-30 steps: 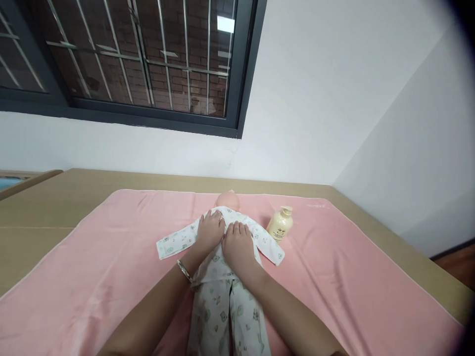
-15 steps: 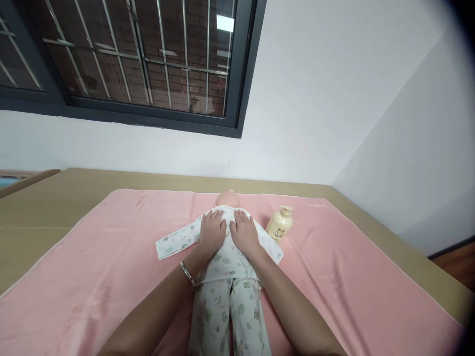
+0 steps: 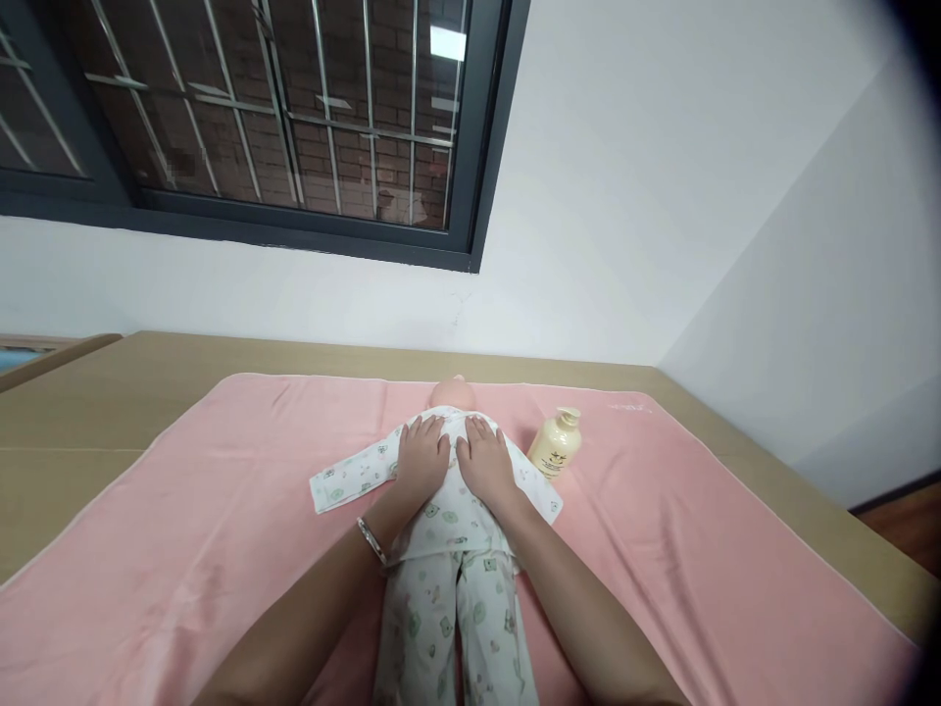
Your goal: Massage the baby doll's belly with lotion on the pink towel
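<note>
Reaching back toward the far edge of the counter (image 3: pixel 95 422), the doll (image 3: pixel 445 529) lies on a pink mat (image 3: pixel 221 549); the left grip (image 3: pixel 422 461) and right grip (image 3: pixel 486 466) rest on its chest, both wide and flat, clasping nothing. To my eye, a dragging press could pull its printed top askew, the cloth looking loose. The pump bottle (image 3: pixel 557 443) is just beside the sleeve on the right, so an outward sweep could knock it. A second ago the right fingers were curled lower, nearer the middle; now they lie straighter, farther up.
</note>
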Demonstrator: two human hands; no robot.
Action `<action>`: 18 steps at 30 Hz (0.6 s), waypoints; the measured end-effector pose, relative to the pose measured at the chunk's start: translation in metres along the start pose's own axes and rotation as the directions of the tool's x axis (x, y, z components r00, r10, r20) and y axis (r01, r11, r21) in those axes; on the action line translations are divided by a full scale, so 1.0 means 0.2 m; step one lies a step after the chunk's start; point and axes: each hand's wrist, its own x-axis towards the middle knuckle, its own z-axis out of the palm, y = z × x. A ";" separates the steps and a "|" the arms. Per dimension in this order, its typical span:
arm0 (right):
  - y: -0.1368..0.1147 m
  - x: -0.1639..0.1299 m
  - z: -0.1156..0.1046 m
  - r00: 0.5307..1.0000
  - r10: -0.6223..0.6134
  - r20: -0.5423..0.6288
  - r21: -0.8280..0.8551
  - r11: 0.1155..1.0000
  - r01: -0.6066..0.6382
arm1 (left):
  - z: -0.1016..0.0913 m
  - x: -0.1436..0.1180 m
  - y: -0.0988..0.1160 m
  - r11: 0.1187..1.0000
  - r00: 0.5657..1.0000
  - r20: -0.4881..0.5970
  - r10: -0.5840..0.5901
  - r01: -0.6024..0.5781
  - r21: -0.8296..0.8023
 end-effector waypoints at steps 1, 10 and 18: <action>0.00 0.00 0.00 1.000 -0.001 -0.001 0.004 1.000 0.001 | -0.01 0.00 0.00 1.000 1.000 0.007 0.011 -0.011 0.013; -0.01 0.00 -0.03 1.000 0.003 0.021 0.016 1.000 -0.003 | -0.12 -0.03 0.10 0.963 0.982 0.041 0.184 -0.188 0.192; -0.01 0.00 -0.04 0.999 0.020 0.041 0.014 1.000 -0.020 | -0.15 -0.05 0.14 0.942 0.972 0.061 0.228 -0.236 0.237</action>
